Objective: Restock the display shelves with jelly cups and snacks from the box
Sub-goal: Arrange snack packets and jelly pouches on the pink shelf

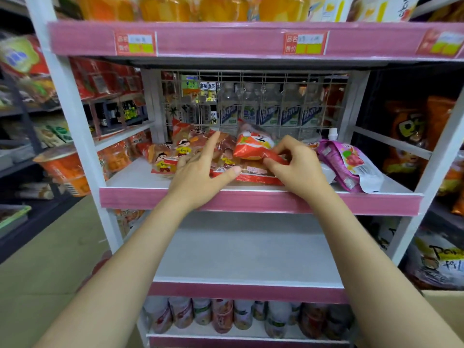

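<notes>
A white display shelf with a pink front edge (258,200) holds a pile of red and orange snack packets (175,151). My left hand (200,172) lies spread over the pile, index finger stretched toward the back, thumb on a flat red packet (253,175). My right hand (293,164) pinches the lower edge of an orange-red snack bag (251,145) that leans above the pile. A purple spouted jelly pouch (349,162) lies to the right of my right hand. Orange jelly cups (163,7) fill the shelf above.
A wire grid (253,104) backs the shelf, with drink bottles behind it. The shelf below (246,257) is bare white. Jelly cups (223,317) stand on the bottom shelf. A cardboard box corner (444,305) shows at lower right. Stocked racks flank both sides.
</notes>
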A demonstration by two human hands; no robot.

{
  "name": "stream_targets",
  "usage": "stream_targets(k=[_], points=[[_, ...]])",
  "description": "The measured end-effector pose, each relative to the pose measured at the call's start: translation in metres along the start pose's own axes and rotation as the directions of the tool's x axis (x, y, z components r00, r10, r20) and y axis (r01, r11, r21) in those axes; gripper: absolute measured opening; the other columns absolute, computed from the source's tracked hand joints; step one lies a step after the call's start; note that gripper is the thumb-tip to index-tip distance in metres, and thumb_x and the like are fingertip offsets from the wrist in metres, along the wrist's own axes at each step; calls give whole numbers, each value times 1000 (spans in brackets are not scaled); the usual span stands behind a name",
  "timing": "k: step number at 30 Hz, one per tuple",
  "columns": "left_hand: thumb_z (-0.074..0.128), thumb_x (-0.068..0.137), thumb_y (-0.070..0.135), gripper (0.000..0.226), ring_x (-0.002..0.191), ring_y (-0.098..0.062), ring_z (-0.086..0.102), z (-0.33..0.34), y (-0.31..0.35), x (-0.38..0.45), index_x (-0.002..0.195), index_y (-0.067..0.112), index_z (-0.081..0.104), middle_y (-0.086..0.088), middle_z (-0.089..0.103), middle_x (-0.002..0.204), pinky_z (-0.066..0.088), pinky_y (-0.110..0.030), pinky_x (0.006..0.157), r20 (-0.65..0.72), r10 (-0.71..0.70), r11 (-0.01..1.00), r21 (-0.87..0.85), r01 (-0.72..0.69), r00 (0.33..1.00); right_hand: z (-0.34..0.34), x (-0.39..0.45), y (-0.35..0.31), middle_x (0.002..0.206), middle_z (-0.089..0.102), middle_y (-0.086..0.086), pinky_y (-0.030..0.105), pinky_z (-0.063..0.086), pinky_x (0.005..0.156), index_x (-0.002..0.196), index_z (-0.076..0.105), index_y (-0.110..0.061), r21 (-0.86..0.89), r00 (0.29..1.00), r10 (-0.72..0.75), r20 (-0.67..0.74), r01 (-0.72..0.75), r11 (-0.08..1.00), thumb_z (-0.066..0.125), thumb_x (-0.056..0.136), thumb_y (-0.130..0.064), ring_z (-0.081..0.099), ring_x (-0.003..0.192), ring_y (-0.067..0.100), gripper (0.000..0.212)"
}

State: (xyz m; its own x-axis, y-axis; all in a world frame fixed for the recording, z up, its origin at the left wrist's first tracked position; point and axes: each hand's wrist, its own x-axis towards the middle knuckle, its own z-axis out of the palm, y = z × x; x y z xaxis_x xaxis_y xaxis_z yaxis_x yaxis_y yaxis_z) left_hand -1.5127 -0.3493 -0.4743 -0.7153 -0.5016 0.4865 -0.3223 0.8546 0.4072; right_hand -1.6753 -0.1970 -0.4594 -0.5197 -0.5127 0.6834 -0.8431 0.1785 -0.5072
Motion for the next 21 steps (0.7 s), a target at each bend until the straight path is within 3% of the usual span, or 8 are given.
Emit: stream_targets(k=[2,4,5,7,9,11,15,21], points=[[37,86,76,80,148,-26,28,-2,-3,-1,154,48,5,9,45,152,17,-47,120,20,-8,984,-178,12,1000,-6,-1,-10,99,61,0,20,34,70,94,63,-12,15,998,-52,47,52,999,79,80,-33,55,95,15,31],[34,90,65,73,145,-18,31,-5,-6,-3,156,39,18,7,41,155,23,-48,120,-81,19,934,-354,-47,997,-5,3,-26,117,57,-1,25,41,87,115,61,-21,21,980,-151,126,150,988,78,77,-50,52,108,13,51],[33,94,56,66,145,-16,30,-7,-10,-4,155,31,26,3,38,157,24,-46,120,-177,46,944,-315,-101,983,1,6,-32,130,54,-1,32,42,100,128,57,-30,11,958,-190,215,192,981,75,76,-59,49,121,16,62],[28,99,49,60,147,-18,26,-11,-23,-4,152,23,37,-1,34,159,21,-47,121,-309,120,989,-51,-142,943,18,11,-40,154,37,-2,51,24,118,141,44,-46,-110,901,-180,395,241,964,66,75,-72,28,144,23,74],[17,98,58,65,150,-19,20,-14,-37,-3,152,29,38,2,29,162,13,-48,122,-228,130,979,186,-88,965,32,17,-42,162,22,-8,58,6,120,141,39,-55,-234,880,-116,460,246,941,60,74,-78,10,151,23,73],[5,90,70,77,152,-18,13,-13,-42,-4,151,36,37,4,24,164,5,-46,122,-91,83,948,314,-50,992,37,21,-39,162,21,-11,56,2,120,137,43,-56,-234,889,-82,451,206,950,59,73,-80,8,151,22,70],[-2,80,78,88,153,-16,9,-12,-35,-5,149,41,38,8,20,165,5,-49,121,-48,35,938,346,-16,998,37,25,-31,161,21,-11,52,0,121,139,46,-46,-282,900,-32,435,169,944,65,73,-75,11,150,21,74],[-1,81,78,85,152,-16,11,-14,-37,-5,149,44,37,11,20,164,10,-49,120,-24,19,934,357,-9,1000,32,39,-11,161,24,-4,55,4,121,140,48,-43,-356,914,40,403,116,927,70,74,-67,17,149,26,74]])
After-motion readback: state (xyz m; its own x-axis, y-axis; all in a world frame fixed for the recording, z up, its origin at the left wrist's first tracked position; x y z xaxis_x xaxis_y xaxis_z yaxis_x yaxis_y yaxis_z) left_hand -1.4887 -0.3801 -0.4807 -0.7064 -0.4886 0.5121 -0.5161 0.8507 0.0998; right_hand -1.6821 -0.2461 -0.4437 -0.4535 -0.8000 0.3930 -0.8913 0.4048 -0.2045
